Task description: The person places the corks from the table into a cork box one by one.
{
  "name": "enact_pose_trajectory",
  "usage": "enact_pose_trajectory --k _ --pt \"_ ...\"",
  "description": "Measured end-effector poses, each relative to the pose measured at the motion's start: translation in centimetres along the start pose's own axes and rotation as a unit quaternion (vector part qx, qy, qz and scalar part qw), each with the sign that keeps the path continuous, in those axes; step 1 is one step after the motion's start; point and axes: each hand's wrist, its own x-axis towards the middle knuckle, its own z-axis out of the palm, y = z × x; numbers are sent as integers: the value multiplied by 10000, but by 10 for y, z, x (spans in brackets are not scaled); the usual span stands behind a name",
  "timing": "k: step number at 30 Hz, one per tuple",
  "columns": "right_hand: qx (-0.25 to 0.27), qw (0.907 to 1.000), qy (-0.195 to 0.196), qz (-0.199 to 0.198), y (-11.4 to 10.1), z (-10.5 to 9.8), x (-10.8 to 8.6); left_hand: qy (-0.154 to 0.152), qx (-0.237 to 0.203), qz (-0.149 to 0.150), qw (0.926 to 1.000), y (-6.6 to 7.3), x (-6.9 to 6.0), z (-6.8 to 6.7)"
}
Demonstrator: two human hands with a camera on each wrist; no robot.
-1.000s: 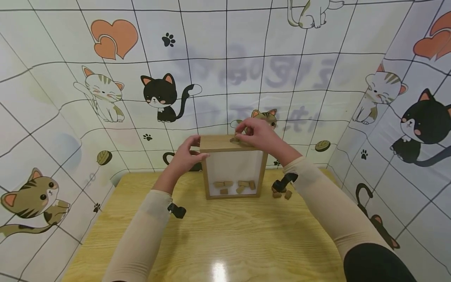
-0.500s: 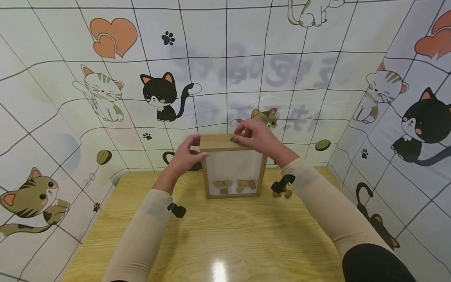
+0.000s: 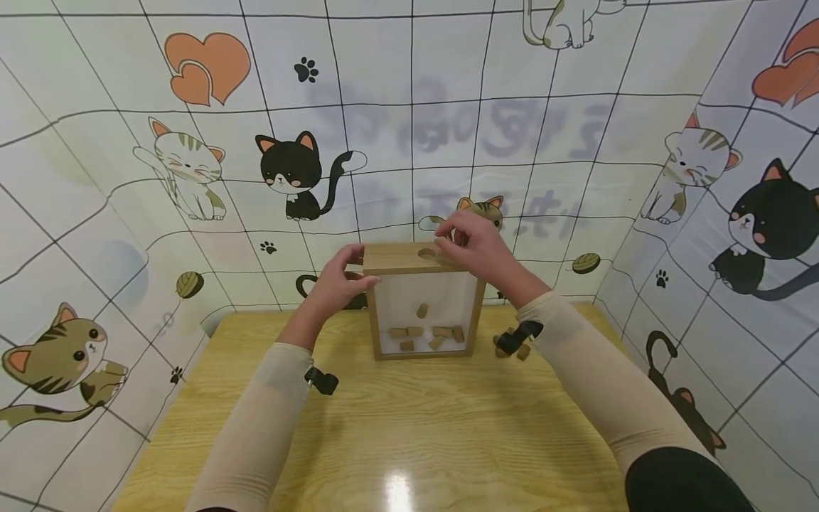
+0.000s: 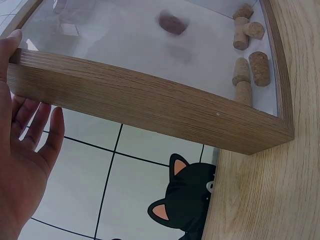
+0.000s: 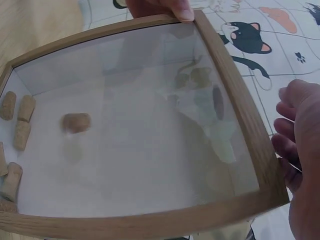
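A wooden frame box (image 3: 478, 313) with a clear front stands upright on the table, an oval hole (image 3: 427, 252) in its top. Inside, one cork (image 3: 422, 311) is in mid-air, blurred in both wrist views, above several corks (image 3: 441, 332) lying at the bottom. My left hand (image 3: 335, 284) grips the box's upper left corner, thumb on the front, fingers behind the side in the left wrist view (image 4: 30, 130). Just right of the hole, my right hand (image 3: 476, 249) hovers over the top with bent fingers and no cork visible in them; the right wrist view shows it beside the top edge (image 5: 300, 130).
Several loose corks (image 3: 523, 352) lie on the table (image 3: 397, 419) to the right of the box, partly covered by the right wrist's camera. Behind the table hangs a wall sheet (image 3: 384, 142) printed with cats.
The cork that the right hand held at the hole has dropped into the box. The right hand has let go and shifted slightly right. My left hand has stayed in place.
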Motion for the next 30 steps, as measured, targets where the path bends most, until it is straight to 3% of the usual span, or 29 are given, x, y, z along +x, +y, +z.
enact_pose_trajectory --k 6,11,14,20,25,30 --pt "66 9938 1105 -63 10 -16 -35 -15 0 38 10000 -1 1 0" --pt "-2 9886 1401 551 34 -27 -75 19 -29 92 10000 1 1 0" --pt "-167 9862 1202 1125 48 -30 -100 19 -39 102 9999 1 1 0" --pt "-430 9770 295 2065 79 -26 -153 -7 -48 83 10000 0 1 1" --pt "-531 9698 -178 2375 96 -16 -188 61 -94 151 9998 -1 1 0" --pt "-552 9657 -273 2521 109 -9 -216 40 -105 155 9998 -2 2 1"
